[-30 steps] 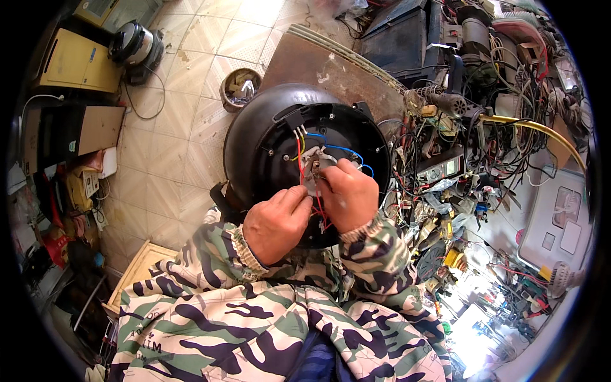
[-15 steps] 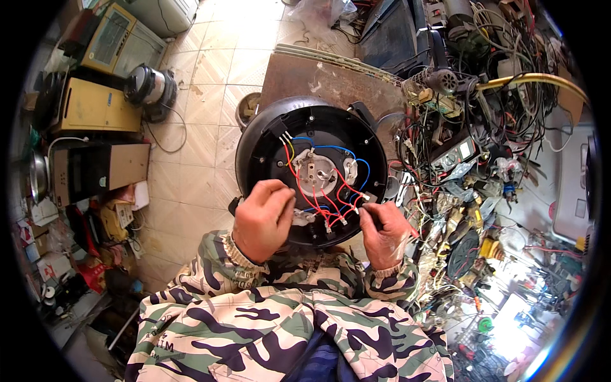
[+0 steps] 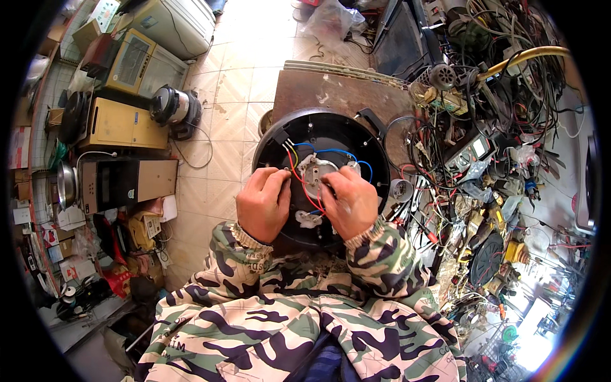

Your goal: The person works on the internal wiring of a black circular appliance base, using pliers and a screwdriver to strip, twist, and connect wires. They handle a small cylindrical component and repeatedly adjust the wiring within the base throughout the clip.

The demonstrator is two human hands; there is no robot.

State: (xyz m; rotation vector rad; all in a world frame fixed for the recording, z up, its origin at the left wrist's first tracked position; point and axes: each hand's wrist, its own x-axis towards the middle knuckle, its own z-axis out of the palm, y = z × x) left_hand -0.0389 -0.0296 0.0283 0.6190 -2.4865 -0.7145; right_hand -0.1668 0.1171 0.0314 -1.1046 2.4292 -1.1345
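Pot (image 3: 331,133) sits open, wired side up, beneath and between both hands. Well to the left of the left hand stands a cooker (image 3: 168,105) (its cord trails rightward). Left hand (image 3: 263,204) is curled over the pot's left side, thumb near forefinger; I cannot tell whether it grips anything. Just beyond it, a black block (image 3: 280,136) bears red wire (image 3: 293,167) and blue wire (image 3: 305,145). Between the hands lies a pale disc (image 3: 311,177). Right hand (image 3: 351,202) makes a pinch at the disc's right, above the red wire, whose end is hidden there, so its grip is unclear. Farther right lies a meter (image 3: 478,148).

The wiring looks midway, I judge: leads are seated in the block, the red end's fastening cannot be confirmed, and the underside has no cover on.
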